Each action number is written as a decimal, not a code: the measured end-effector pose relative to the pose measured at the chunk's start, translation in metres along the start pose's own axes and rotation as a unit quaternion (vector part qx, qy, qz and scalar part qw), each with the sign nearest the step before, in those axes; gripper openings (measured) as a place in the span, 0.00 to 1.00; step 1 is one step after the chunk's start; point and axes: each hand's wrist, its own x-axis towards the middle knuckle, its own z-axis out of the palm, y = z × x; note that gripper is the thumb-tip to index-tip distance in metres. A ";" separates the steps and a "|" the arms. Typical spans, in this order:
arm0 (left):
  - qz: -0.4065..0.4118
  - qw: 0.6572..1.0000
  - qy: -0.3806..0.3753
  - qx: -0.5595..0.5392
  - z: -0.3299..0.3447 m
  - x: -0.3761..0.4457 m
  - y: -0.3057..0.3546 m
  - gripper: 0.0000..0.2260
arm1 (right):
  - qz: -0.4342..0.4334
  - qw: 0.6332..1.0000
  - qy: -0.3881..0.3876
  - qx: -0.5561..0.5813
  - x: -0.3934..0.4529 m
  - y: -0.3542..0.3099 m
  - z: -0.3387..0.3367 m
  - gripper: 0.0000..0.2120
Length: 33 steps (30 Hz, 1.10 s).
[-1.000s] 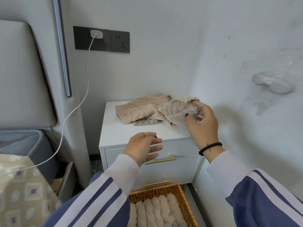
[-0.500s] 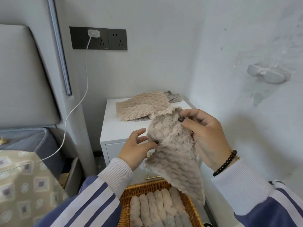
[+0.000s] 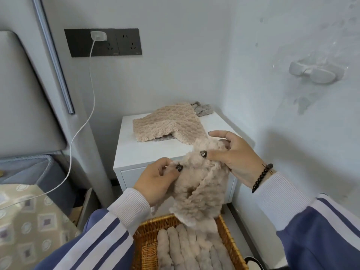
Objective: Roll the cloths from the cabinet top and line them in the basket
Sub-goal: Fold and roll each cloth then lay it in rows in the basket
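Observation:
A fluffy beige cloth (image 3: 200,191) hangs in the air in front of the white cabinet (image 3: 148,151), folded roughly lengthwise, its lower end dangling over the basket. My left hand (image 3: 159,178) pinches its upper left edge. My right hand (image 3: 231,154) pinches the upper right edge between thumb and fingers. On the cabinet top lies another beige cloth (image 3: 167,123), with a grey cloth (image 3: 202,109) partly under it at the back. Below, the wicker basket (image 3: 148,236) holds several rolled cloths (image 3: 175,250) side by side.
A white wall (image 3: 292,133) rises close on the right. A black socket panel (image 3: 116,42) with a white charger cable (image 3: 85,117) is on the back wall. A padded headboard (image 3: 23,94) and patterned bedding (image 3: 29,221) fill the left.
The cloth was lifted off the cabinet top and brought toward me. It hung open half a second ago; now its sides are gathered together between both hands.

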 end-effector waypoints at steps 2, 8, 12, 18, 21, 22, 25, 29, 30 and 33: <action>0.026 0.999 0.023 0.037 -0.003 0.000 0.003 0.05 | -0.008 0.994 -0.012 -0.106 0.004 0.006 -0.004 0.24; 0.036 0.986 -0.004 0.162 -0.018 0.006 0.007 0.19 | -0.058 0.977 0.058 -0.199 0.017 0.015 -0.017 0.16; -0.024 0.931 -0.068 0.359 -0.032 0.018 0.008 0.11 | -0.084 0.952 0.153 -0.251 0.034 0.018 -0.024 0.12; -0.097 0.897 0.022 0.430 -0.064 0.034 0.007 0.06 | -0.072 0.944 0.168 -0.274 0.058 0.019 -0.027 0.17; -0.093 0.896 0.107 0.421 -0.078 0.040 0.006 0.09 | -0.029 0.966 0.143 -0.212 0.064 0.019 -0.018 0.18; -0.094 0.900 0.130 0.405 -0.082 0.041 0.006 0.09 | -0.016 0.975 0.136 -0.174 0.067 0.020 -0.015 0.18; -0.102 0.925 0.181 0.317 -0.090 0.050 0.001 0.07 | 0.007 0.991 0.117 -0.059 0.076 0.017 -0.006 0.12; -0.127 0.966 0.216 0.060 -0.093 0.063 -0.002 0.06 | 0.023 0.994 0.109 -0.006 0.091 0.020 0.002 0.06; -0.132 0.968 0.214 0.025 -0.094 0.066 -0.002 0.05 | 0.027 0.994 0.110 0.002 0.095 0.021 0.005 0.04; -0.135 0.968 0.207 -0.052 -0.097 0.076 0.001 0.05 | 0.031 0.991 0.122 0.033 0.110 0.024 0.009 0.07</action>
